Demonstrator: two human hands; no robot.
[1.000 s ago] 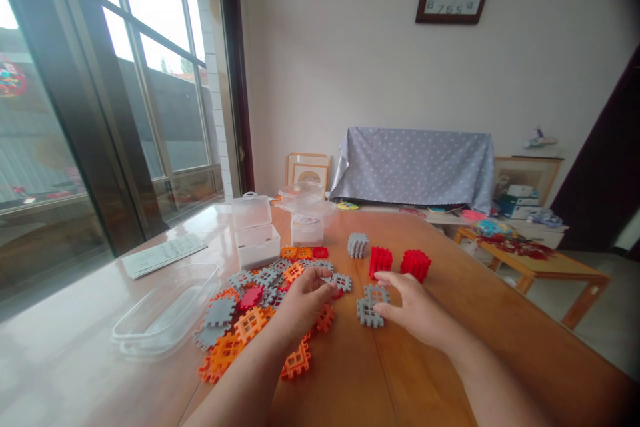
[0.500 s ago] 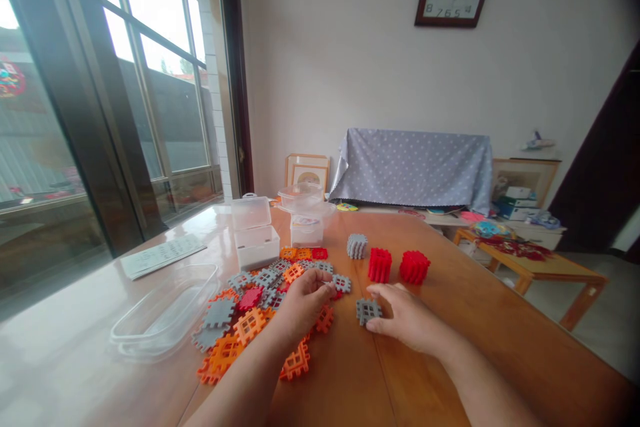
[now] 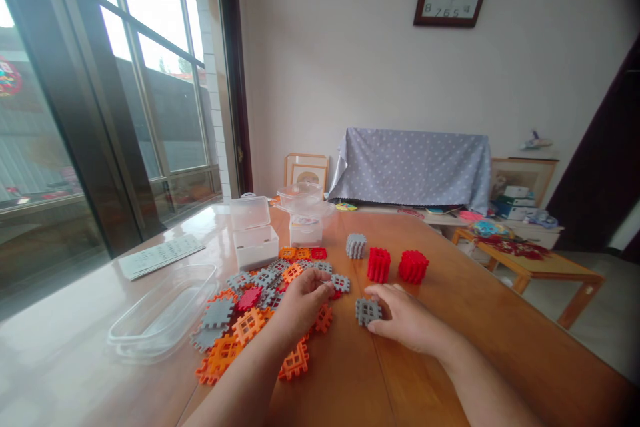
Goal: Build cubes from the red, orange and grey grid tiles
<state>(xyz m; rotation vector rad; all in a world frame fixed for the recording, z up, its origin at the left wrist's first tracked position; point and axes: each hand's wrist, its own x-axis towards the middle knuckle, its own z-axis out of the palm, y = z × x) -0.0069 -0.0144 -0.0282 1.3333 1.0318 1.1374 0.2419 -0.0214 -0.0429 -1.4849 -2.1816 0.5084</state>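
Observation:
My right hand (image 3: 403,318) lies on the wooden table (image 3: 450,360) with thumb and fingers closed round the edge of flat grey waffle tiles (image 3: 367,311). My left hand (image 3: 300,300) rests curled on a heap of grey, orange and red waffle tiles (image 3: 245,320), its fingertips pinched at a grey tile (image 3: 341,282) at the heap's right edge. Beyond the hands stand two red tile cubes (image 3: 379,264) (image 3: 413,265) and one grey tile cube (image 3: 356,245).
A shallow clear tray (image 3: 160,313) lies left of the heap. Clear plastic boxes (image 3: 255,240) (image 3: 306,223) stand further back, and a printed sheet (image 3: 160,255) lies near the window side. A low side table (image 3: 530,260) and a covered cabinet (image 3: 413,167) stand beyond.
My right hand drew back from over two grey tiles and closed on them, now stacked, a little nearer to me. My left hand stayed on the heap.

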